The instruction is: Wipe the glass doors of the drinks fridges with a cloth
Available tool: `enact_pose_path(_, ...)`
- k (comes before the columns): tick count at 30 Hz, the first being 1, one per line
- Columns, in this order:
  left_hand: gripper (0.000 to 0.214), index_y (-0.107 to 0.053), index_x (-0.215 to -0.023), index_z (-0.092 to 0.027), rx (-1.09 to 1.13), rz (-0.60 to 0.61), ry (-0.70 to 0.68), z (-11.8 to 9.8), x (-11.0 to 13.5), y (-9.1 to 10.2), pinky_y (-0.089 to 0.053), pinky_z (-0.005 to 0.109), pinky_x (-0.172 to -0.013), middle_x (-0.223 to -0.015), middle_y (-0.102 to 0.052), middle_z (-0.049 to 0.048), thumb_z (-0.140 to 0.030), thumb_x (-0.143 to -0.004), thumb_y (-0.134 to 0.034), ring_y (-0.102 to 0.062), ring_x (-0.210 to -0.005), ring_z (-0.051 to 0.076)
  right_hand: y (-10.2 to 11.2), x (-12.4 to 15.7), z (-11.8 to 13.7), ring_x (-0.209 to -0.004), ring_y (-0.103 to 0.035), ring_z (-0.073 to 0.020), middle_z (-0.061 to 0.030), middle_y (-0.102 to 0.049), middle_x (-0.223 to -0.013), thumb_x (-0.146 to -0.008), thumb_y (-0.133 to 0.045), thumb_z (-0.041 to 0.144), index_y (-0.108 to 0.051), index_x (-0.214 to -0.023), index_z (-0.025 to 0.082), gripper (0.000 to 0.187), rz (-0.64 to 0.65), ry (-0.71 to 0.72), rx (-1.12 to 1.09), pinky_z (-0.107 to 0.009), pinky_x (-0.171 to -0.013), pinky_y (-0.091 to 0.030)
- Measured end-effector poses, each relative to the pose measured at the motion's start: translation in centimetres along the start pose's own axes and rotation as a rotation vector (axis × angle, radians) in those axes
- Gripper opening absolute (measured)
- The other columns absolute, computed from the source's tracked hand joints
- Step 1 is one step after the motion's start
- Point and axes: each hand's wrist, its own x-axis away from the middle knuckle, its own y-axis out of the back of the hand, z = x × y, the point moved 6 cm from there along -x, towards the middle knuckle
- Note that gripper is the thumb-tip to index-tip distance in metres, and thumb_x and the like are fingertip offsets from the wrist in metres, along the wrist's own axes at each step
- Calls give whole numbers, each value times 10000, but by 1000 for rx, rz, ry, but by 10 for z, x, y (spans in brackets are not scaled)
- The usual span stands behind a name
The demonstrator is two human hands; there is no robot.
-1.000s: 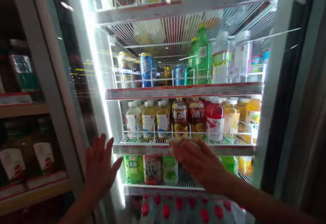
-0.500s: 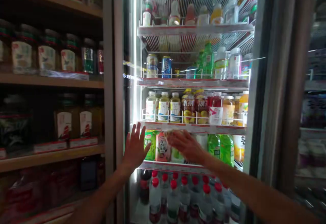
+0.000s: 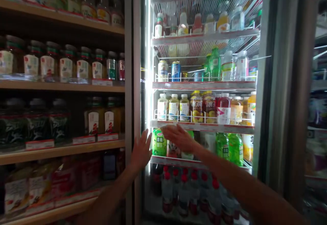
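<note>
My left hand (image 3: 141, 149) is raised with fingers spread, in front of the left edge of the lit drinks fridge, holding nothing. My right hand (image 3: 178, 138) reaches across the fridge, fingers stretched leftward and palm down. Its fingertips overlap the top of a green drink bottle (image 3: 159, 145) with a green label, and I cannot tell whether they touch it. Below the palm, a red-labelled drink bottle (image 3: 173, 150) is partly hidden. Two green bottles (image 3: 222, 147) stand farther right on this shelf.
Above is a shelf of tea bottles (image 3: 184, 108) behind a wire rail. Red-capped bottles (image 3: 184, 191) fill the bottom. A metal upright (image 3: 139, 81) divides the fridge from wooden shelves (image 3: 63, 86) of bottled drinks. Light streaks over the front look like glass reflections.
My view has turned left, bringing more of the wooden shelves in. Relative to the fridge, both hands have shifted left; the right now covers more of the red-labelled bottle and reaches the green one.
</note>
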Motion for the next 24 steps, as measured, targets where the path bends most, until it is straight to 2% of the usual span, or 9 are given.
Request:
enact_pose_path(2, 622, -363, -1362, -109, 3, -11, -7, -6, 5, -2, -317, 546, -1045, -1468, -297, 176, -135, -749, -464, -296, -1352, 295, 10, -17, -34, -1401, -159, -231, -21, -312, -1483, -823, -469, 169, -395, -1358, 230, 544, -34, -195, 11, -497, -1146, -106)
enact_pose_path(4, 608, -367, -1360, -105, 9, -10, -20, -12, 11, -3, -313, 555, -1045, -1468, -292, 182, -143, -760, -459, -298, -1351, 297, 15, -18, -46, -1403, -141, -259, -51, -273, -1498, -828, -480, 182, -369, -1374, 201, 557, -45, -303, 12, -547, -1131, -84)
enact_pose_path(6, 603, -366, -1364, -110, 18, 0, -35, -18, 16, -3, -302, 557, -1052, -1472, -284, 172, -144, -767, -446, -282, -1359, 290, 10, -1, -26, -1398, -170, -218, -21, -309, -1484, -828, -478, 180, -377, -1368, 220, 551, -26, -241, -5, -493, -1148, -106)
enact_pose_path(10, 634, -347, -1382, -144, 35, -6, -91, -37, 20, 0, -283, 548, -1069, -1486, -260, 134, -131, -754, -435, -235, -1378, 271, -1, 45, 18, -1381, -224, -171, 12, -362, -1458, -828, -457, 183, -412, -1351, 226, 527, 41, 41, -47, -412, -1161, -148)
enact_pose_path(12, 638, -355, -1380, -144, 38, -14, -109, -49, 16, 4, -284, 542, -1071, -1488, -251, 129, -127, -748, -438, -225, -1380, 272, 5, 48, -5, -1383, -221, -192, 2, -362, -1457, -841, -445, 193, -409, -1354, 242, 516, 25, -48, -19, -457, -1158, -122)
enact_pose_path(15, 612, -377, -1369, -133, 38, -14, -115, -67, 8, 7, -278, 531, -1078, -1482, -265, 130, -138, -760, -438, -229, -1378, 272, 26, 44, -59, -1387, -202, -253, -56, -327, -1473, -853, -437, 203, -400, -1362, 228, 511, -51, -332, 60, -553, -1130, -64)
enact_pose_path(17, 598, -378, -1367, -125, 42, -16, -104, -76, 5, 7, -273, 527, -1081, -1478, -272, 139, -155, -773, -441, -232, -1377, 274, 34, 56, -66, -1387, -196, -266, -74, -328, -1472, -851, -439, 209, -411, -1357, 206, 507, -69, -386, 84, -555, -1127, -51)
enact_pose_path(22, 610, -349, -1378, -100, 66, -45, -56, -86, 4, 4, -260, 542, -1079, -1476, -268, 169, -195, -786, -459, -209, -1382, 293, 28, 121, -5, -1360, -271, -142, 60, -468, -1381, -829, -426, 180, -509, -1270, 291, 462, 17, -40, 39, -357, -1175, -76)
enact_pose_path(24, 600, -350, -1380, -113, 81, -63, -89, -94, 2, 4, -240, 535, -1091, -1476, -275, 157, -191, -793, -451, -192, -1388, 284, 31, 128, -13, -1362, -268, -138, 68, -440, -1402, -833, -427, 174, -493, -1280, 314, 474, 49, -22, 48, -365, -1176, -70)
